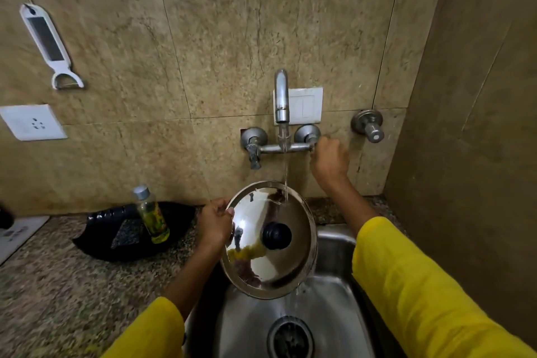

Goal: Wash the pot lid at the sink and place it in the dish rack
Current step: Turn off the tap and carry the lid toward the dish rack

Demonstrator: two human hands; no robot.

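Left hand [215, 224] grips the left rim of the round shiny steel pot lid [268, 238] w/ black knob [276, 235], fingers curled over the edge, thumb on top. Lid is held tilted above the stainless steel sink [334, 244], knob side facing the camera. Right hand [329, 158] is closed round the right tap handle of the wall-mounted chrome faucet [281, 102] (handle itself hidden under the fingers). Both forearms in yellow sleeves [412, 285].

Water runs from the spout in a thin stream, hits the lid's upper edge, spreads across it & drips off the lower rim toward the round drain [290, 338].

Speckled granite counter [58, 285] to the left carries a clear bottle w/ silver cap & yellow-green liquid [151, 215], standing upright in front of a crumpled black plastic bag [130, 232]. On the beige stone-tile wall: white peeler/grater tool [46, 41] hanging top left, white socket plate [32, 122] below it, white switch plate [305, 104] behind the spout, separate chrome valve [367, 125] further right. Dish rack not in shot.
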